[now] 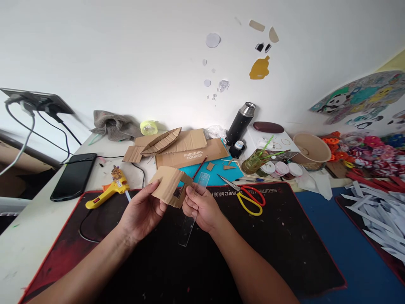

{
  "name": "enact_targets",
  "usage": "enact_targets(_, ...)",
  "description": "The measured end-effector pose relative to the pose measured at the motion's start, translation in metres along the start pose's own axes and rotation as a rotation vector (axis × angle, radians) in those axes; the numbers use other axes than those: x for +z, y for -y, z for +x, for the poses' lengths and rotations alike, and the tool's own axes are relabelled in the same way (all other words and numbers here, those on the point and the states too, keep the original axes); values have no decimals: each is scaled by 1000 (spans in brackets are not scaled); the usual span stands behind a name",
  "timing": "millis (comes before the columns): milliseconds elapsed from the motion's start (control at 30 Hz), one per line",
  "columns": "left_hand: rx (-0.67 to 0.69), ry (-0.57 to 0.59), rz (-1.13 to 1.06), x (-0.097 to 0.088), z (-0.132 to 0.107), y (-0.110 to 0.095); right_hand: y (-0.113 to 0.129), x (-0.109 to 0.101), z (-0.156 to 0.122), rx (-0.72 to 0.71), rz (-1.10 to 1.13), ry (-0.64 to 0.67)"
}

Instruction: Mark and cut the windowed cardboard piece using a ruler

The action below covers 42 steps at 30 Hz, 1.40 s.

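Observation:
A folded piece of brown corrugated cardboard (167,183) is held up over the black desk mat (284,249) by both hands. My left hand (142,211) grips its lower left edge, fingers closed on it. My right hand (199,204) pinches its lower right corner with thumb and fingers. A clear plastic ruler (191,219) lies on the mat under my right hand. A yellow glue gun (109,191) rests to the left of my left hand, and scissors with red and yellow handles (248,196) lie to the right.
More cardboard pieces and a "PRESSURE COOKER" box flap (190,152) lie behind, on a teal cutting mat (218,173). A black phone (74,175), grey cloth (115,124), black flask (240,122), jar of sticks (256,160), paper cup (311,147) and white paper strips (376,211) surround the mat.

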<state>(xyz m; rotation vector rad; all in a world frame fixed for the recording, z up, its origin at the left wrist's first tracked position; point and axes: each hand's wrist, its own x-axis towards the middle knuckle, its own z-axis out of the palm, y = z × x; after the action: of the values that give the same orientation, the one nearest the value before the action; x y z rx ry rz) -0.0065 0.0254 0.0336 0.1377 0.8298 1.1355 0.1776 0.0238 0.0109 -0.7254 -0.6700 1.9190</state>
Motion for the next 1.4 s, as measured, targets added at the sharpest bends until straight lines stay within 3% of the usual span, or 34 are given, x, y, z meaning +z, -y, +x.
enact_targets(533, -18, -64, -1, 7, -2, -1, 1, -3, 0, 23, -2, -31)
enact_targets(700, 30, -113, -16, 12, -2, 0, 2, -4, -1, 32, -6, -51)
enact_targets(967, 155, -67, 54, 10, 0, 2, 1, 0, -4, 43, -50, -78)
enact_targets(1133, 205, 76, 328, 3, -1, 6, -1, -2, -1, 4, -82, -161)
enact_targets(1400, 284, 123, 683, -2, -3, 10, -2, -1, -2, -1, -112, -168)
